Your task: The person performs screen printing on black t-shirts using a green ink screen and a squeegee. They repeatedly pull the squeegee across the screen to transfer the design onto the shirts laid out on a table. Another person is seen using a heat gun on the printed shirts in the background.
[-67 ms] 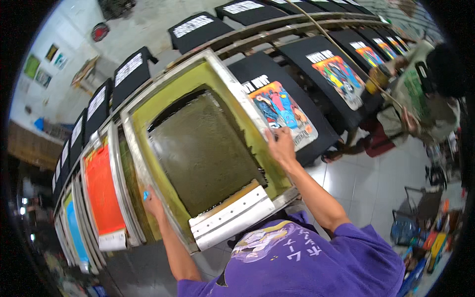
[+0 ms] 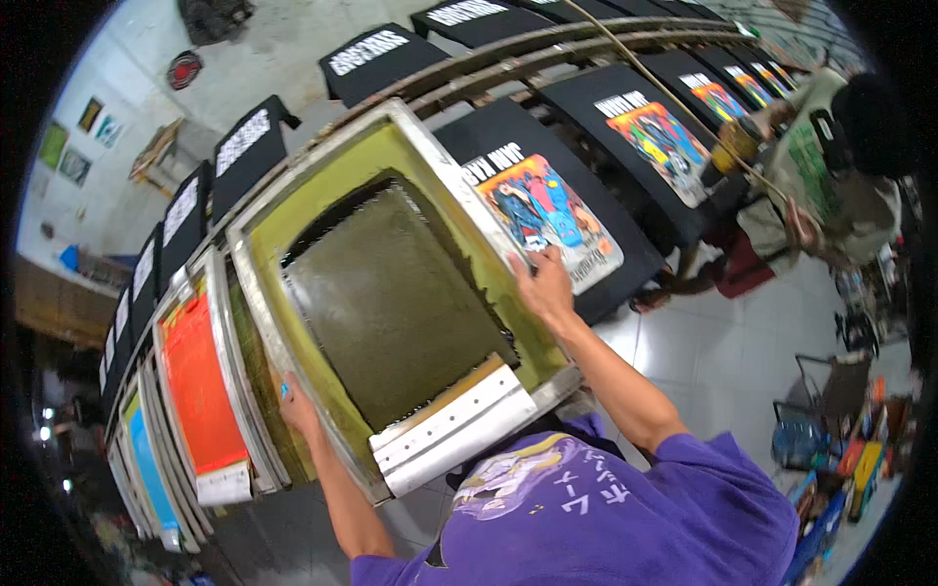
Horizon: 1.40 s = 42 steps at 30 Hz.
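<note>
A large screen printing frame [image 2: 256,293] with yellow-green mesh lies tilted across the view in front of me. Dark ink [image 2: 396,293] covers most of its middle. My left hand [image 2: 302,405] is closed on the frame's left side, with a small blue thing at its fingers that I cannot make out. On the opposite side, my right hand [image 2: 547,285] grips the rail, its thumb on top. A wide whitish squeegee [image 2: 454,432] rests at the near end of the mesh. Just right of the frame, a black T-shirt [image 2: 625,249] carries a colourful print.
More screens stand at left, one with orange-red ink [image 2: 202,381] and one with blue ink [image 2: 149,459]. Black shirts [image 2: 376,61] line the long rack [image 2: 479,68]. At right, another person [image 2: 816,186] stands by the printed shirts. A chair [image 2: 831,391] is farther right.
The whole view has shifted slightly, so the frame and shirts sit a little farther left in the picture. Both hands keep their hold on the frame.
</note>
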Each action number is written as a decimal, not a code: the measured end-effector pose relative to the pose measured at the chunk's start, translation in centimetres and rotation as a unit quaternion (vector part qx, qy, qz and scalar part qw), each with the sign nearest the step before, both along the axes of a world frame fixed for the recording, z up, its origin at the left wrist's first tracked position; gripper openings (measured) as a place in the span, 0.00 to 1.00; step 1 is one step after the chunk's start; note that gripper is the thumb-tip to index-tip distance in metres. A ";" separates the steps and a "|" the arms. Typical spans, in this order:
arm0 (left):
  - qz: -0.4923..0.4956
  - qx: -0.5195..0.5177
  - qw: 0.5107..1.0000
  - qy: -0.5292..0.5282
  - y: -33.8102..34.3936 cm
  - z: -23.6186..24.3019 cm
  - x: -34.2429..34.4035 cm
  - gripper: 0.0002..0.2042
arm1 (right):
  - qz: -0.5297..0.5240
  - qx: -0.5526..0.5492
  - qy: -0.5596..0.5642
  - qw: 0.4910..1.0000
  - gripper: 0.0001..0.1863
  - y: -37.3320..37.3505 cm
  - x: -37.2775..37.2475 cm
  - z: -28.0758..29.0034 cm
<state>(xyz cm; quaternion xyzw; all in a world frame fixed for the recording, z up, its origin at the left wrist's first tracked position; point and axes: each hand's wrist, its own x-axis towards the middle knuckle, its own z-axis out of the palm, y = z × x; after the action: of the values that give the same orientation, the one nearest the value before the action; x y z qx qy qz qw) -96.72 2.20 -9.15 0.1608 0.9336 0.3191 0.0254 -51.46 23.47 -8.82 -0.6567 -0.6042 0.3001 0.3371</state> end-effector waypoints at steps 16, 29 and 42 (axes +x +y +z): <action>-0.064 -0.076 0.986 0.136 0.1 -4.0 -3.1 0.35 | -0.039 0.100 -0.054 0.993 0.35 0.2 -1.8 -0.4; -0.082 0.010 0.989 0.120 1.2 -4.2 -2.6 0.31 | -0.017 0.093 -0.105 0.990 0.34 0.0 -2.5 -0.7; -0.117 0.038 0.990 0.074 8.6 -3.2 -6.2 0.28 | 0.139 0.208 -0.083 0.965 0.13 8.4 -6.6 -1.4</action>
<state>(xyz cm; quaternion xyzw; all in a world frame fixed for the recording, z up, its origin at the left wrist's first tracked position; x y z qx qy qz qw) -102.92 10.84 -12.38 0.2928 0.8949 0.3365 -0.0124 -58.02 31.83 -10.19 -0.5043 -0.7644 0.1567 0.3699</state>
